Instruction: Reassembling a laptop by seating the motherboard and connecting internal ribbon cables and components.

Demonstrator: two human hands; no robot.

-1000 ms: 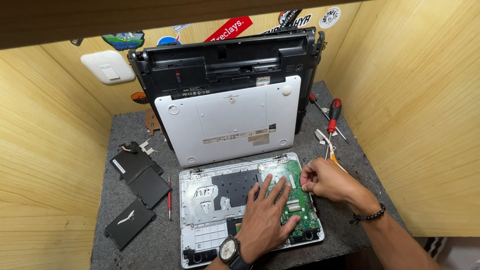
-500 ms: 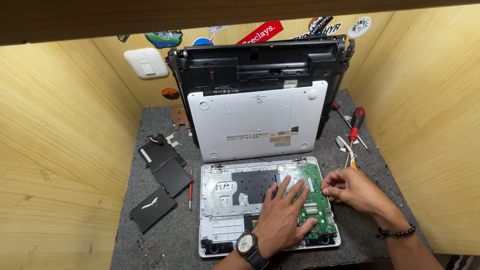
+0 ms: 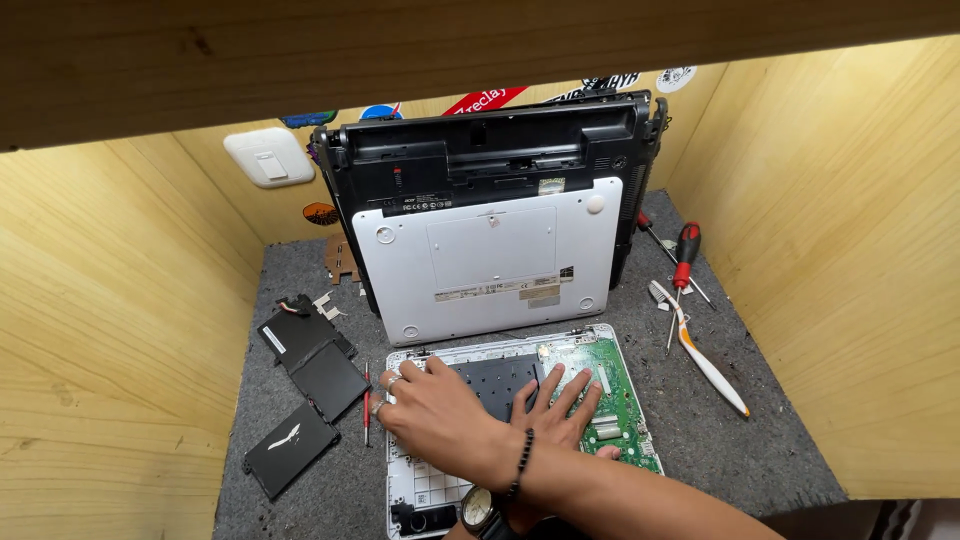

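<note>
Opened laptop base (image 3: 505,420) lies at the worktop's (image 3: 700,440) front edge. Both hands rest flat and unclenched on it, crossed: right hand (image 3: 435,410) over the left side, left hand (image 3: 560,415) beside the green circuit board (image 3: 615,390), apparently steadying it.

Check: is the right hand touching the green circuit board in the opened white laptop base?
Apart. The head view shows the right hand crossed over to the base's left side, clear of the green circuit board; the left hand lies on the board instead.
</note>
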